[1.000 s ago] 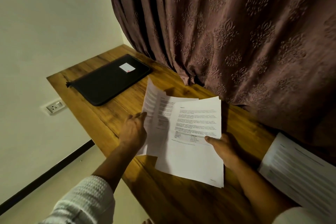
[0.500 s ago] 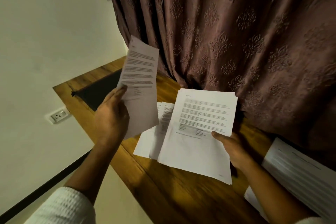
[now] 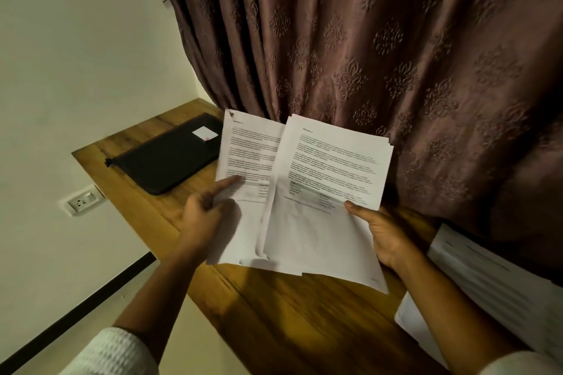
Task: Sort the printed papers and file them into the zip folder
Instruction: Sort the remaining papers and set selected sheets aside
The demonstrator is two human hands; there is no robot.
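Note:
My left hand [image 3: 204, 218] holds a printed sheet [image 3: 246, 161] raised above the table, thumb lying across its text. My right hand [image 3: 382, 231] grips a stack of several printed papers [image 3: 323, 192] by its right edge, thumb on top; the stack overlaps the left sheet's right side. The black zip folder [image 3: 166, 158] lies flat and closed at the table's far left, a small white label [image 3: 204, 133] on it. Another pile of printed papers [image 3: 487, 280] lies at the table's right edge.
The wooden table [image 3: 289, 320] runs along a brown patterned curtain [image 3: 380, 55] at the back. A cream wall with a socket [image 3: 80, 199] is on the left, beyond the table's edge.
My left hand brought its lifted sheet down and right beside the stack in my right hand. The loose sheets that lay on the table under it are no longer in sight.

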